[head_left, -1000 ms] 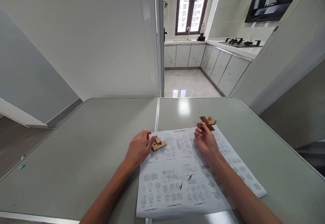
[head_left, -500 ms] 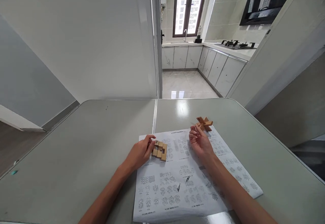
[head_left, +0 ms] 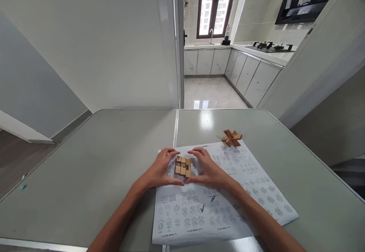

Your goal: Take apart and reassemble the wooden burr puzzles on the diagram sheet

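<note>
Sitting right of the middle of the frame, a brown wooden star (head_left: 232, 138) is at the top edge of a printed paper (head_left: 205, 236) on the gray table (head_left: 85, 176). Both arms come up from the bottom and lean inward. The left hand (head_left: 162, 168) and right hand (head_left: 208, 170) are open and curved around light wooden blocks (head_left: 183, 167) (one has a black mark), low in the middle. I can't tell if any finger touches them.

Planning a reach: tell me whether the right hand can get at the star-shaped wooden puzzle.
Probably yes: the star-shaped wooden puzzle lies beyond the right hand, nothing visible between them, at a far corner of the printed sheet.
</note>
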A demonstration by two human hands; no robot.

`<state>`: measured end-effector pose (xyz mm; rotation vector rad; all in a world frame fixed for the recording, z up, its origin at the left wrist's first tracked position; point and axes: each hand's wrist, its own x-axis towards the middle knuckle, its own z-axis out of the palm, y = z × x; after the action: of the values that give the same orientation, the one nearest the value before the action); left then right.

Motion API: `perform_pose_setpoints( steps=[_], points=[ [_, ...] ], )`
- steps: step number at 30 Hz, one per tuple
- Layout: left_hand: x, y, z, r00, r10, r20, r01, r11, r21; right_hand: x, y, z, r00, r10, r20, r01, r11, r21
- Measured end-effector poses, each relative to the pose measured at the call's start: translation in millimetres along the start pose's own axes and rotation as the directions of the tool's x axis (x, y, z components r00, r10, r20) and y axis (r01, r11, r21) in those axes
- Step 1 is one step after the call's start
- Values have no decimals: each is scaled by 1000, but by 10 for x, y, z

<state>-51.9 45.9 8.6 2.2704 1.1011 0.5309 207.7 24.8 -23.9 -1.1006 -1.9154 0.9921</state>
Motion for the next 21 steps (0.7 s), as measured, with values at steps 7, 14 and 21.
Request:
perform_pose_setpoints(
  steps=[7, 14, 21],
  points=[
    [60, 12, 6, 999, 41, -10, -41, 999, 5, 12, 71, 42, 998, -41, -49, 36, 994, -104],
    [56, 100, 25, 990, 33, -134, -47, 994, -102, 47, -22, -21, 977, 115, -182, -68, 967, 246],
    [39, 223, 173, 987, -29, -161, -7, 976, -217, 40, -112, -9, 976, 218, -10, -185, 850, 492]
  ],
)
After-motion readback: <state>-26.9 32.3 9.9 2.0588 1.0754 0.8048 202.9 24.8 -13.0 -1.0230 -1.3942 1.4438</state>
